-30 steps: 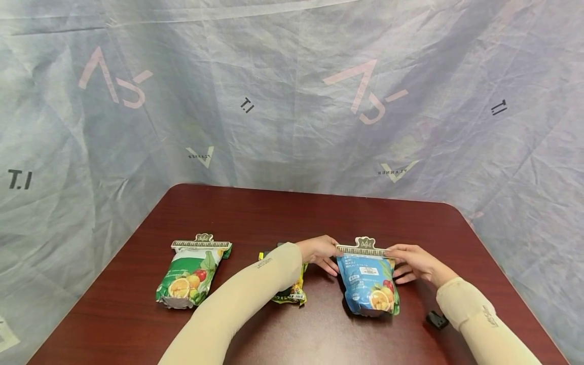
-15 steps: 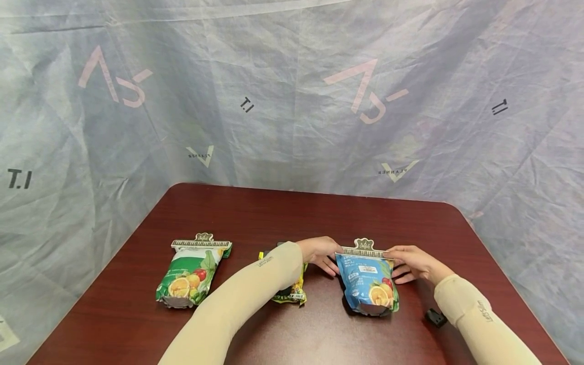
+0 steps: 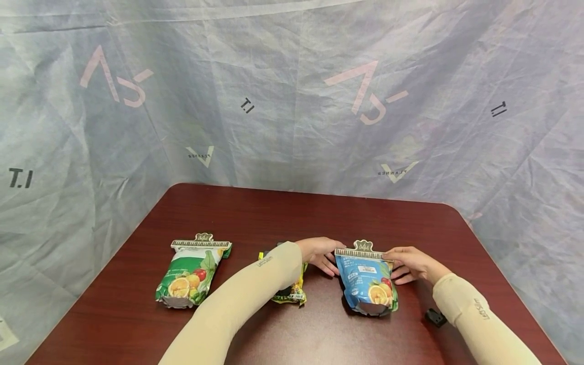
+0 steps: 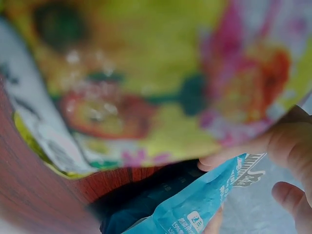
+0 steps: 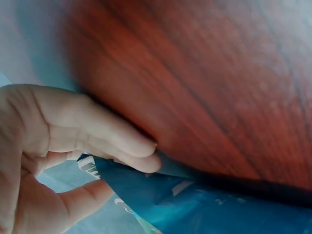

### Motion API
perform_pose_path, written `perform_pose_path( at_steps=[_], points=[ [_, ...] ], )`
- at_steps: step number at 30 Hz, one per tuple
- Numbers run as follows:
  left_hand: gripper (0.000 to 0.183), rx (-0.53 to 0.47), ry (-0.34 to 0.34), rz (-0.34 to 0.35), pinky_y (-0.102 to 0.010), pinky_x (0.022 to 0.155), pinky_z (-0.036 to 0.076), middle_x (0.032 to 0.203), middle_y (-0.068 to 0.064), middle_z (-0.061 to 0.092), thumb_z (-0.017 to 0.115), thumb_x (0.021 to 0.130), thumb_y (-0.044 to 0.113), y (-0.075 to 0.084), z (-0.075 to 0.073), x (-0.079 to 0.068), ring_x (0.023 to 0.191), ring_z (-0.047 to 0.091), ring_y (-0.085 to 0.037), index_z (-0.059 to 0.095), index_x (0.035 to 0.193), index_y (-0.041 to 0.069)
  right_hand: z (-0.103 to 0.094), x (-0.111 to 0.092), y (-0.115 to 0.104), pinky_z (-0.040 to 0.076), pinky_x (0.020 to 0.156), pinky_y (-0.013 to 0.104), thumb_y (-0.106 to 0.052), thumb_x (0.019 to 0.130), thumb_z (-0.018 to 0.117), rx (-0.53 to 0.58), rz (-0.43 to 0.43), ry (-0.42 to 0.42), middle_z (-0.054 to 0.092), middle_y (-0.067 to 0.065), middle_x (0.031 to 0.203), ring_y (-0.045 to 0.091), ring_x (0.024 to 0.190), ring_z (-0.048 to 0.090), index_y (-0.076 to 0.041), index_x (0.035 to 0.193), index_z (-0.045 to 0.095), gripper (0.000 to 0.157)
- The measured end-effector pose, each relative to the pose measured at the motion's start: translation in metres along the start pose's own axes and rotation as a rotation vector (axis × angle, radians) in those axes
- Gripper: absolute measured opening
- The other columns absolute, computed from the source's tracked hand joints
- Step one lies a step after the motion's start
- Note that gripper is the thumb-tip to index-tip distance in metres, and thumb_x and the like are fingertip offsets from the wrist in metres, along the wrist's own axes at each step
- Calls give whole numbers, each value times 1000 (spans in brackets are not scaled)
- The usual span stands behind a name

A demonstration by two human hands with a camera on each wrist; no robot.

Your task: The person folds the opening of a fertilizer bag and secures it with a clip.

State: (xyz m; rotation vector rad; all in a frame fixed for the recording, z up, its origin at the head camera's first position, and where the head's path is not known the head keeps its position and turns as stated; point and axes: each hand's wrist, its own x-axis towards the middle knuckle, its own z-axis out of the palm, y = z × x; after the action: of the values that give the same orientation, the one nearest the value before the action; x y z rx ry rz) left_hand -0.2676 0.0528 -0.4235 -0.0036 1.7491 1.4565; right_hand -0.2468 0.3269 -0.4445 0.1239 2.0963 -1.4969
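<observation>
A blue bag [image 3: 365,284] printed with fruit, its top closed by a wide bag clip [image 3: 363,248], leans back at the right of the table. My left hand [image 3: 323,253] holds the bag's top left corner by the clip; in the left wrist view, finger and thumb [image 4: 287,195] lie on either side of it. My right hand [image 3: 412,263] pinches the opposite corner, the fingers [image 5: 117,136] against one face and the thumb on the other. A second bag, green and white [image 3: 187,279], lies at the left with its own clip [image 3: 201,242].
A yellow patterned packet [image 3: 296,291] lies partly hidden under my left forearm and looms large in the left wrist view [image 4: 146,83]. A small black object [image 3: 435,318] sits by my right sleeve. Behind the dark red table [image 3: 255,213] hangs a grey printed cloth [image 3: 292,101].
The blue bag's clipped top has dropped slightly and shifted a little left, with both hands still at its corners. My right sleeve has moved slightly left. The green bag stays put.
</observation>
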Motion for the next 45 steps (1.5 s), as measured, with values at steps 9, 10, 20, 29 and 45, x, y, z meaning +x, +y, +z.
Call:
perform_pose_path(
  at_steps=[9, 10, 20, 29, 45],
  points=[
    [54, 15, -11, 9, -46, 75, 51, 104, -27, 53, 49, 93, 33, 0, -2, 0, 84, 63, -37, 36, 137, 4, 0, 3, 1, 54, 65, 42, -29, 90, 57, -7, 1, -4, 60, 11, 80, 22, 67, 63, -4, 110, 56, 31],
    [54, 23, -12, 11, -46, 75, 51, 104, -27, 54, 48, 93, 33, 0, -2, -1, 84, 63, -37, 35, 138, 5, -1, 4, 1, 54, 65, 42, -29, 91, 57, -10, 0, -6, 60, 11, 79, 22, 67, 63, -4, 110, 55, 31],
    [53, 91, -29, -12, -48, 73, 50, 104, -22, 55, 49, 93, 37, -1, -1, -4, 84, 63, -35, 39, 135, 6, 1, 5, 4, 54, 62, 41, -30, 89, 59, -21, 13, 42, 59, 11, 75, 22, 64, 63, -4, 112, 55, 36],
    [47, 145, -22, -23, -49, 71, 50, 100, -18, 57, 51, 91, 41, -1, 0, -6, 83, 63, -34, 49, 123, 7, 4, 3, 1, 54, 59, 42, -29, 88, 61, -35, -5, 51, 58, 11, 69, 22, 58, 64, -3, 116, 52, 40],
    [62, 232, 19, -8, -50, 71, 50, 106, -20, 55, 57, 87, 43, 2, -10, -16, 84, 62, -34, 39, 137, 11, 6, -5, -4, 53, 58, 43, -32, 89, 58, -91, -41, 51, 59, 13, 74, 27, 62, 64, -1, 133, 32, 60]
  ],
)
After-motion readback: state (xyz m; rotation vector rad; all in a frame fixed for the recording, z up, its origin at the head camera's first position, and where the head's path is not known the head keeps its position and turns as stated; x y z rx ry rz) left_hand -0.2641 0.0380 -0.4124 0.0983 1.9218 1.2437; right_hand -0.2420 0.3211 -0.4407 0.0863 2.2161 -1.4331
